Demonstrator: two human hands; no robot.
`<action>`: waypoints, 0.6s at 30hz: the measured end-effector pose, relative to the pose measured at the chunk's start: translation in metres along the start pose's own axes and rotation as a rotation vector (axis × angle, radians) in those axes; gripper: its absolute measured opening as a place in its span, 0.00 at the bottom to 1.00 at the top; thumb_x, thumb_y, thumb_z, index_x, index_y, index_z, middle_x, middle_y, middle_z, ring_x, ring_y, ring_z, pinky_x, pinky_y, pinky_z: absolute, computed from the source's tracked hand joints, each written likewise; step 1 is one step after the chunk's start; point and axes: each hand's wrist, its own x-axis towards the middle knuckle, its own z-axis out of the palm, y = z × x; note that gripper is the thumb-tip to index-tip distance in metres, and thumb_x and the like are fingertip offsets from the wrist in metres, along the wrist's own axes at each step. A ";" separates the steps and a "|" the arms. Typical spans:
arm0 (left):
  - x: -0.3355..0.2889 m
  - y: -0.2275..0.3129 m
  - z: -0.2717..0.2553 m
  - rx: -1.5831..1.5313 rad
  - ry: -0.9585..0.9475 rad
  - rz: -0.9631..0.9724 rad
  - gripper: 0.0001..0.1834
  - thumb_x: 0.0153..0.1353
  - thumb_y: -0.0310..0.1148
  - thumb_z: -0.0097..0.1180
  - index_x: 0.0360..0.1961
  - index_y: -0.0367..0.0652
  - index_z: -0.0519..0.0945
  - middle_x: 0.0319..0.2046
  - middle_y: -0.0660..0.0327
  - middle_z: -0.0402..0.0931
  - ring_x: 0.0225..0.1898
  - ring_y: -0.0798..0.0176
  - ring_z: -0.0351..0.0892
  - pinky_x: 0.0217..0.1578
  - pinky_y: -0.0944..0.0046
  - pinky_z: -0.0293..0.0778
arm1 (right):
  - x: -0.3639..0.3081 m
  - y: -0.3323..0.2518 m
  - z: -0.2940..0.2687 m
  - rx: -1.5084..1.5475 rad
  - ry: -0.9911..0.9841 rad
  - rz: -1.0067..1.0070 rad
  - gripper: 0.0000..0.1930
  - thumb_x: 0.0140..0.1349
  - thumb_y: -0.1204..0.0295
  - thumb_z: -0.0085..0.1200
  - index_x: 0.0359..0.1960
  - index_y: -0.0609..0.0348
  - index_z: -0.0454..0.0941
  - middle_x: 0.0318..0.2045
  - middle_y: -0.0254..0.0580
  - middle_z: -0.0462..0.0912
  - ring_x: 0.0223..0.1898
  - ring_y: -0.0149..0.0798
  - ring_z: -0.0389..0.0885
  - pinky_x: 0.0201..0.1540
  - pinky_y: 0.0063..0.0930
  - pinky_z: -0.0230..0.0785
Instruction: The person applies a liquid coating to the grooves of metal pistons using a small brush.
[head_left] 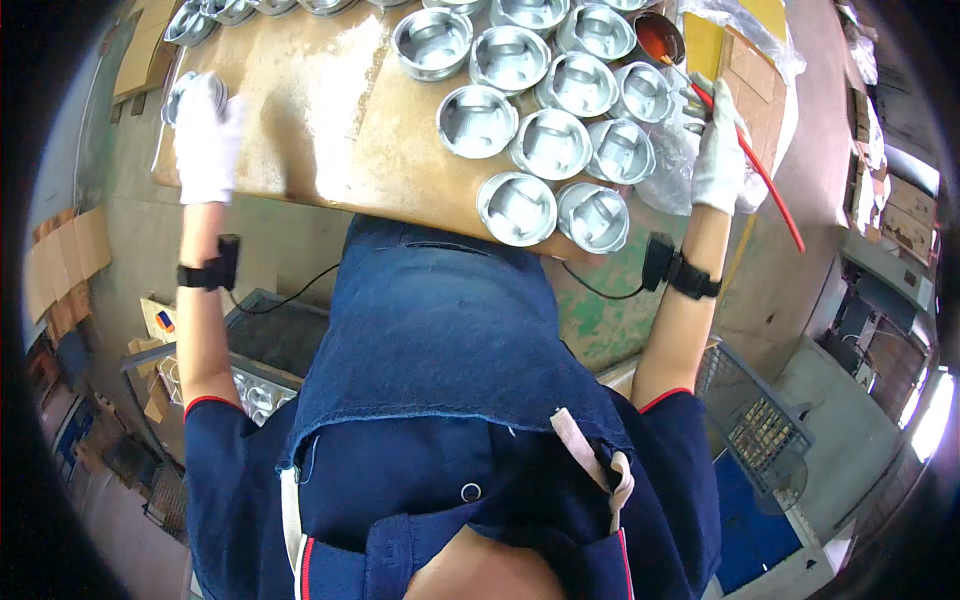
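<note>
My left hand (pixel 207 150), in a white glove, is at the left edge of the brown tabletop, its fingers closed around a silvery metal piston (pixel 173 103). The fingers cover most of that piston. Over at the right, my gloved right hand (pixel 716 150) grips a thin brush with a red handle (pixel 772 195). The handle slants down past the hand, while the brush's other end reaches a small dark pot (pixel 659 38) holding orange-red liquid. Several open-topped pistons (pixel 553 143) stand grouped on the right half of the tabletop, between my hands.
More pistons (pixel 228 10) line the table's far left edge. Clear plastic wrap (pixel 665 170) and cardboard (pixel 757 75) lie by my right hand. The brown tabletop (pixel 320 130) ends just in front of my apron. A grey crate (pixel 755 425) stands at lower right. Cables run from both wrist straps.
</note>
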 end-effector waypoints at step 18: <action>0.027 -0.074 0.001 -0.693 -0.640 -0.511 0.25 0.64 0.47 0.62 0.53 0.39 0.81 0.46 0.63 0.82 0.47 0.68 0.79 0.51 0.65 0.74 | 0.032 0.009 0.027 -0.005 0.002 0.059 0.26 0.73 0.51 0.46 0.50 0.64 0.83 0.37 0.40 0.86 0.33 0.28 0.82 0.35 0.19 0.72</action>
